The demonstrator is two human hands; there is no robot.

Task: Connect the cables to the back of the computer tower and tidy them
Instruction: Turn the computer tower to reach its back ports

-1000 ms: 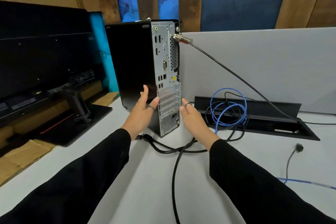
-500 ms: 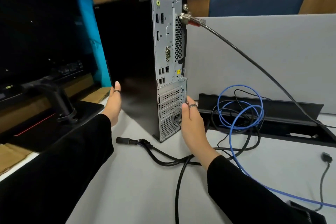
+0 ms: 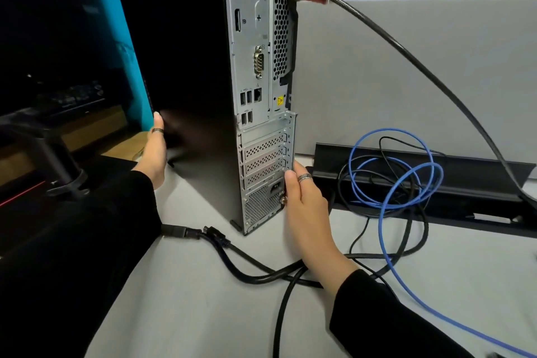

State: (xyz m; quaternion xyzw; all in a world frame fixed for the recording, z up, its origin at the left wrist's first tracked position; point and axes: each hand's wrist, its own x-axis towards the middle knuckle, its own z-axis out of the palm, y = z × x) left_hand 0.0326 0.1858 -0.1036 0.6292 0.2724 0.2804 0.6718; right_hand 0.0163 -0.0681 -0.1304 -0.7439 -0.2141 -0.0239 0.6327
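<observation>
A slim black computer tower [image 3: 186,73] stands upright on the grey desk [image 3: 203,299], its silver rear panel [image 3: 255,38] facing me. My left hand [image 3: 154,154] presses flat on its black side near the bottom. Against the panel's lower right edge rests my right hand [image 3: 308,212], fingers beside the power socket. Both hands clasp the tower between them. Two black cables with loose plugs [image 3: 186,232] lie on the desk just in front of the tower. A blue network cable [image 3: 389,183] is coiled to the right. A thick lock cable [image 3: 406,58] is fixed to the top of the panel.
A black monitor on a stand [image 3: 58,166] is at the left. A black cable tray [image 3: 465,183] runs along the grey partition [image 3: 406,38] at the right, with thin black wires tangled over it.
The view has come closer to the tower. My left hand slid from the rear corner onto the tower's left side, and my right hand closed in on the panel's right edge.
</observation>
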